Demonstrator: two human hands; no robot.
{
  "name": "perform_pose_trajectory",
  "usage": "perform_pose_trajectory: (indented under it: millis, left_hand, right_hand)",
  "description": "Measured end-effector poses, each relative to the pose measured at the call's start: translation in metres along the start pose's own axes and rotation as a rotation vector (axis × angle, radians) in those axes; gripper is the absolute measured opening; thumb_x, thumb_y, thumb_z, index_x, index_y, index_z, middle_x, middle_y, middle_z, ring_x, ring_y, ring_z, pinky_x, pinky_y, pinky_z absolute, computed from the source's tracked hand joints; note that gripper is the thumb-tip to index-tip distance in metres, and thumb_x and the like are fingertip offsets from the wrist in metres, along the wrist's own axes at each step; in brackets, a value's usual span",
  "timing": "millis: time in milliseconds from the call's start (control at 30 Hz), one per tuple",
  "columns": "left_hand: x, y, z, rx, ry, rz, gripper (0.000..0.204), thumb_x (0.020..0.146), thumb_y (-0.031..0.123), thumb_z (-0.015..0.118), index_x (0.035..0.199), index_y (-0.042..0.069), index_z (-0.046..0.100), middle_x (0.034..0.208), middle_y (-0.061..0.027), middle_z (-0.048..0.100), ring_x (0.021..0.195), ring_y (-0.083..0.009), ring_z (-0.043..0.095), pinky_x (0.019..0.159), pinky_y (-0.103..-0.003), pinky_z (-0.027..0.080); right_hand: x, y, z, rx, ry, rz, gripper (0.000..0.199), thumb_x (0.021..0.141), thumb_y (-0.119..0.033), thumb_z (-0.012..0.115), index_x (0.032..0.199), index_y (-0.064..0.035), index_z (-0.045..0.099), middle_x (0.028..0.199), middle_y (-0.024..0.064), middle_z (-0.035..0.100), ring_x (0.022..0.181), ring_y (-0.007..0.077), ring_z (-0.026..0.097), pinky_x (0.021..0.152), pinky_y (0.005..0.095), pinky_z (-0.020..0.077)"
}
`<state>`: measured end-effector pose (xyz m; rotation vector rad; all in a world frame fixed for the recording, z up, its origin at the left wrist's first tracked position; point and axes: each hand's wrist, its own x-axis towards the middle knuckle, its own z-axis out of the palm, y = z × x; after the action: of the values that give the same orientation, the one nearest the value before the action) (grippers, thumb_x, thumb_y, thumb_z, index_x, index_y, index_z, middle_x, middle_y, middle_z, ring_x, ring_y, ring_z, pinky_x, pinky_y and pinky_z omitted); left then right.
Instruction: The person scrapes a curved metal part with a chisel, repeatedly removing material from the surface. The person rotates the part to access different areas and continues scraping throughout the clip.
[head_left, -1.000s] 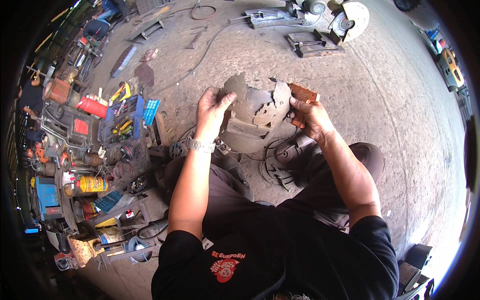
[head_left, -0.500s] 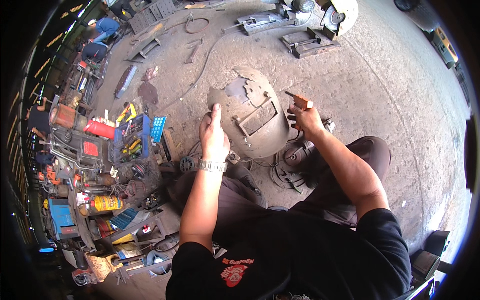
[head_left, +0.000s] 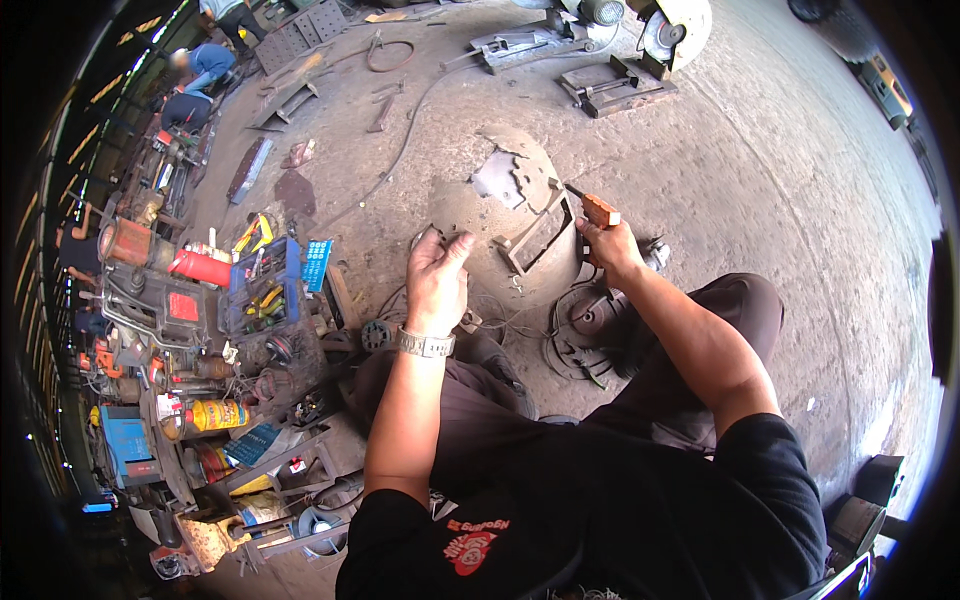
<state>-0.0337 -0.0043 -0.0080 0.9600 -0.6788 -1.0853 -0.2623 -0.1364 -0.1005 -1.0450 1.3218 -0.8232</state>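
A worn grey-brown welding shield (head_left: 475, 217) faces up between my hands, tilted, with a rectangular window frame (head_left: 540, 238) and a jagged opening near its top. My left hand (head_left: 437, 280) is closed at its left edge, thumb toward the face of the shield; part of the grip is hard to make out. My right hand (head_left: 610, 250) is closed around an orange-handled tool (head_left: 600, 210) with a dark, narrow end pointing up and left. The right fingers are close to the shield's right edge; whether they touch it is unclear.
An angle grinder (head_left: 592, 312) and cables lie by my right leg. At left are a blue toolbox (head_left: 235, 305), a yellow can (head_left: 218, 413) and cluttered tools. A cut-off saw (head_left: 668, 40) stands at the far side. People (head_left: 205, 68) are at far left.
The shield has tilted and shifted slightly right, its window frame turning. My left thumb has moved from upright to leaning right. The right hand with the orange-handled tool has barely moved.
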Motion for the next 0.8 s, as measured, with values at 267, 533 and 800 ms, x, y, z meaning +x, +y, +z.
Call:
perform_pose_trajectory:
  millis: [267,533,800]
  left_hand:
    - [-0.004,-0.024,-0.015,0.045,-0.039,-0.065,0.008,0.092,0.006,0.075,0.088,0.007,0.069,0.087,-0.0006,0.071,0.076,-0.0071,0.060,0.068,-0.023,0.045]
    - [-0.015,-0.047,0.013,0.539,-0.126,0.347,0.029,0.097,0.002,0.066,0.126,-0.001,0.067,0.123,-0.0105,0.072,0.111,-0.0173,0.067,0.095,-0.032,0.052]
    - [-0.016,-0.056,0.043,1.062,-0.092,0.820,0.031,0.089,-0.001,0.064,0.119,-0.002,0.066,0.118,-0.0214,0.069,0.104,-0.0412,0.068,0.090,-0.046,0.056]
  right_hand:
    - [0.008,0.002,-0.010,0.012,0.028,-0.132,0.050,0.090,-0.016,0.078,0.134,-0.0020,0.059,0.100,0.0032,0.067,0.078,0.0121,0.062,0.067,0.0305,0.0504]
    - [-0.054,-0.061,0.006,0.229,-0.127,-0.224,0.060,0.088,-0.018,0.081,0.138,-0.0019,0.053,0.079,-0.0009,0.054,0.057,0.0075,0.047,0.048,0.0248,0.0382]
    - [-0.086,-0.078,0.027,0.353,-0.365,-0.458,0.061,0.082,-0.019,0.088,0.128,-0.0020,0.051,0.086,-0.0052,0.049,0.076,0.0056,0.046,0.066,0.0233,0.0421]
